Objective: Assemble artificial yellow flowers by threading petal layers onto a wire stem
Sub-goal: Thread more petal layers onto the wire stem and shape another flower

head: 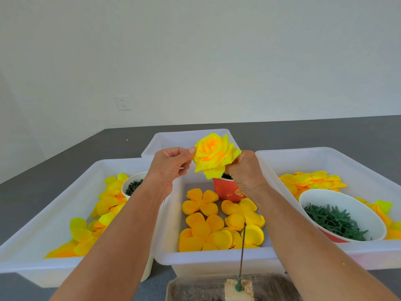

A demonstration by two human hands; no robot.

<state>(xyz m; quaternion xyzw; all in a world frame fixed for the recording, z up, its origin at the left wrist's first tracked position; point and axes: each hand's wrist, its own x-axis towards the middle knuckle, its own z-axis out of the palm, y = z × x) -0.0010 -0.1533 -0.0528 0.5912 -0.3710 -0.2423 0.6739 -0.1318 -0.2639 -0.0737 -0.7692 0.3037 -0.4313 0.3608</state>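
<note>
A full yellow flower [213, 156] with an orange centre is held up above the middle white bin [208, 260]. My left hand [169, 168] pinches its left outer petal between thumb and fingers. My right hand [245, 170] grips the flower from below and behind, fingers curled under its base. Several flat yellow-orange petal layers [202, 203] lie in the middle bin. A thin wire stem [243, 246] stands upright from a small foam block [238, 288] at the near edge, bare of petals.
A red paper cup [227, 191] stands in the middle bin. The left bin [54, 216] holds yellow petals and a cup of dark green bits [133, 186]. The right bin [368, 161] holds petals and a bowl of green star-shaped sepals [334, 221]. Another bin [173, 137] sits behind.
</note>
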